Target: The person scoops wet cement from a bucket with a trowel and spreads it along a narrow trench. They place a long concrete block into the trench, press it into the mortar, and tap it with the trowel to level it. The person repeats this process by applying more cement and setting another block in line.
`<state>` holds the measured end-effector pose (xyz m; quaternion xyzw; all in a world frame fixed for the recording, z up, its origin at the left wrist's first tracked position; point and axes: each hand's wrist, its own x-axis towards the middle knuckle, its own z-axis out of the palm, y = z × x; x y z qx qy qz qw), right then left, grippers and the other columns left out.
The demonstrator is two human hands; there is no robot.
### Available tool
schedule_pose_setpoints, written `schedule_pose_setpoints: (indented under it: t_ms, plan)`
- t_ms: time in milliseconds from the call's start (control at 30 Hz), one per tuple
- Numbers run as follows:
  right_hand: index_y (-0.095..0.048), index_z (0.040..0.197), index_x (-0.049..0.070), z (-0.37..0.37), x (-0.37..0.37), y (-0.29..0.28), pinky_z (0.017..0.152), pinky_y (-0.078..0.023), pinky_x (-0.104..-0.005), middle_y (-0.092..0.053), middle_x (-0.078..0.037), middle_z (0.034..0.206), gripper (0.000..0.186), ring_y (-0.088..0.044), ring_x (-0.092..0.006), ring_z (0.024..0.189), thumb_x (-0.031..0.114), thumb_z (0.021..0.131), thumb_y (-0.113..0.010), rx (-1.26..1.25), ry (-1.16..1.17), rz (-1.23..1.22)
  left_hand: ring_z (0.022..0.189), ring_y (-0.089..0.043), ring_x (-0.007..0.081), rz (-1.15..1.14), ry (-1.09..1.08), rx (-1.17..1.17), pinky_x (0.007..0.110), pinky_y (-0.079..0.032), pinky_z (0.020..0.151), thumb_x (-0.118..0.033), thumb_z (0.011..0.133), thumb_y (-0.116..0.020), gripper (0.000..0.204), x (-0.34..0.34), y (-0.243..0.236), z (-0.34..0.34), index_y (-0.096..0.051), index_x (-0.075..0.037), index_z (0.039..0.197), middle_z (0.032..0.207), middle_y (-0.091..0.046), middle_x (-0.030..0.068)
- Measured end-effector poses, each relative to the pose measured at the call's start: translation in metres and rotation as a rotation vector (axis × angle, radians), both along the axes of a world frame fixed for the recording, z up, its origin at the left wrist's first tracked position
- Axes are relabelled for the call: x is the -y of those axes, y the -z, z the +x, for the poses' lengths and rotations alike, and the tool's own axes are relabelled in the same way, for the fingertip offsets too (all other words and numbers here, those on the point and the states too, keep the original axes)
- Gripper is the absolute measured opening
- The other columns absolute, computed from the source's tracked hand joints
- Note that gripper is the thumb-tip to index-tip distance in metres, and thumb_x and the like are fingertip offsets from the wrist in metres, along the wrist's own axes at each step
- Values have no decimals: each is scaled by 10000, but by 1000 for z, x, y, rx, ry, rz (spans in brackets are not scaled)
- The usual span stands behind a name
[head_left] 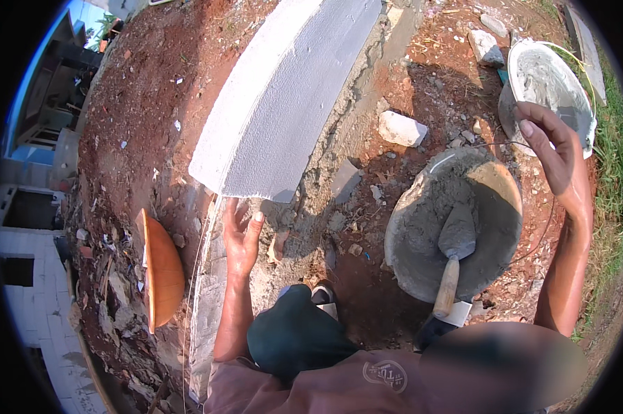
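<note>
My left hand (241, 241) is at the near end of a long, pale aerated concrete block (277, 131), fingers apart, their tips at its lower edge. Whether they bear on it I cannot tell. The block lies along a strip of grey mortar (325, 165). My right hand (556, 148) is raised at the right, in front of a mortar-smeared white bucket (580, 114). Its thumb and fingers are loosely bent, with nothing visible between them. Below and left of it, a round tub (494, 265) holds wet mortar. A trowel (453, 255) with a wooden handle rests inside.
A thin string (195, 276) runs along the left of the strip. Farther left, an orange basin-like object (165, 272) is tipped on its side. A pale block fragment (402, 129) and a stone chunk (486, 48) lie on the reddish soil. Grass (611, 172) borders the right.
</note>
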<state>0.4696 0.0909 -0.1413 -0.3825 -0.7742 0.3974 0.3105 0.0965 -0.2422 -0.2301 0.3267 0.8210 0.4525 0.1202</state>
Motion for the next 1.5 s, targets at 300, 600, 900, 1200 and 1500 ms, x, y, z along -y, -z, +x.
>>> schedule_pose_setpoints:
  t_ms: [300, 600, 900, 1200, 1500]
  plan:
    - [-354, 1364, -24, 102, 69, 52, 1013, -363, -408, -429, -254, 1318, 811, -451, -334, 1207, 416, 779, -704, 73, 573, 108, 1054, -549, 234, -318, 371, 291, 372, -426, 918, -467, 788, -687, 760, 4, -61, 62, -428, 16, 1315, 1248, -528, 155]
    - [-579, 698, 51, 68, 126, 20, 514, -277, -198, -460, 79, 614, 233, -350, -13, 585, 191, 854, -679, -255, 519, -222, 1100, -542, 243, -428, 820, 74, 333, -443, 904, -320, 787, -725, 624, -55, -78, 76, -478, -27, 1280, 1200, -552, 163]
    - [-382, 637, 127, 166, 109, -2, 528, -192, -223, -298, 82, 623, 342, -238, -36, 592, 135, 879, -625, -16, 799, 252, 1124, -546, 216, -507, 890, 70, 288, -521, 658, -221, 815, -701, 607, -19, -69, 47, -432, -94, 1344, 1274, -517, 151]
    - [-323, 654, 134, 348, 157, 56, 550, -201, -229, -284, 67, 667, 367, -235, -54, 621, 144, 902, -593, 154, 993, 271, 1054, -591, 246, -498, 888, 172, 337, -511, 766, -344, 826, -682, 601, -53, -43, 58, -467, -48, 1303, 1247, -526, 196]
    - [-436, 725, 64, 293, 141, -31, 600, -327, -273, -409, -3, 692, 295, -374, -101, 670, 207, 850, -663, 331, 543, -382, 1026, -594, 230, -494, 520, 284, 325, -456, 888, -256, 859, -650, 421, -60, -134, 111, -557, 16, 1167, 1116, -604, 167]
